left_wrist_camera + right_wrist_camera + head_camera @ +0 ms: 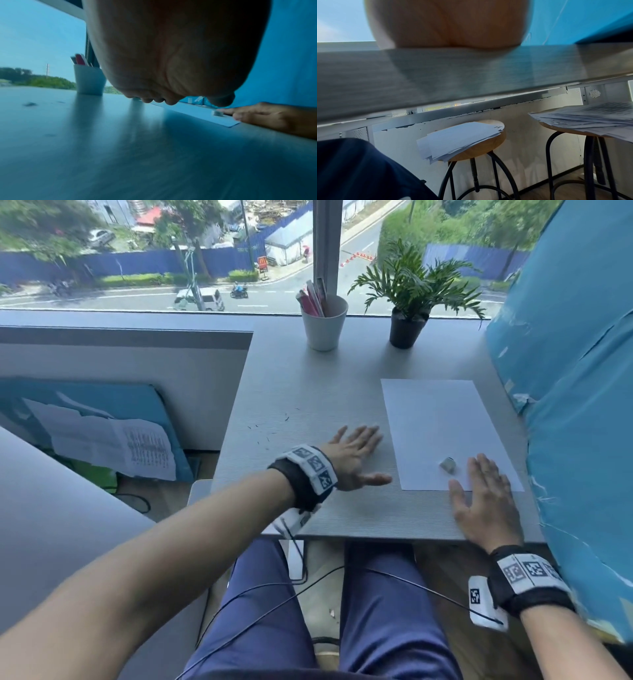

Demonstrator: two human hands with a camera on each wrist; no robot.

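A white sheet of paper (438,419) lies on the right half of the grey desk (308,392). A small grey eraser (447,464) sits on the sheet near its front edge. My right hand (483,498) lies flat with spread fingers on the sheet's front right corner, just right of the eraser; I cannot tell if a fingertip touches it. My left hand (356,457) rests flat on the bare desk left of the sheet, holding nothing. The left wrist view shows the left palm (171,60), the eraser (218,113) and the right hand (260,115).
A white cup (324,326) with pens and a potted plant (407,302) stand at the desk's far edge by the window. A blue panel (575,371) walls the right side. Under the desk, two wooden stools (489,147) carry stacks of paper.
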